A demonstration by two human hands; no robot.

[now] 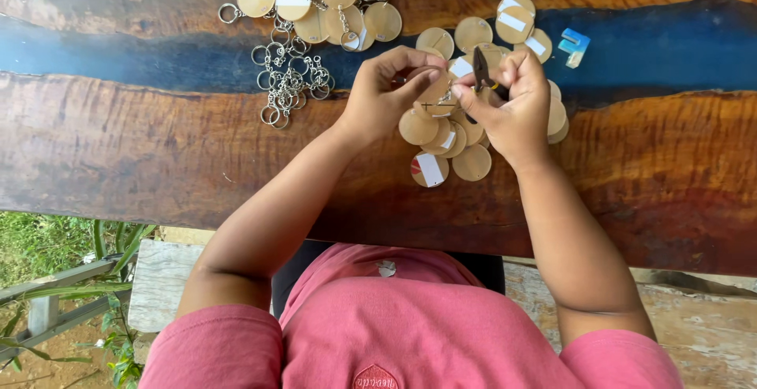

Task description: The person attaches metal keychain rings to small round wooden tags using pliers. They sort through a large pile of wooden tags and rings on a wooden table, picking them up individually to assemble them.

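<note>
While the left hand [386, 93] pinches a round wooden disc [438, 93] to keep it steady above the wooden table [158, 145], the right hand [509, 101] squeezes small dark pliers [481, 70] at its edge. More discs [453, 141] wait below, and metal rings [288, 81] lie close for easy reach.

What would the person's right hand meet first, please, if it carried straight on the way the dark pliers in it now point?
Probably the wooden disc pinched in the left hand: the right hand aims its pliers leftward at it, tips apparently touching, though depth is unclear.
</note>
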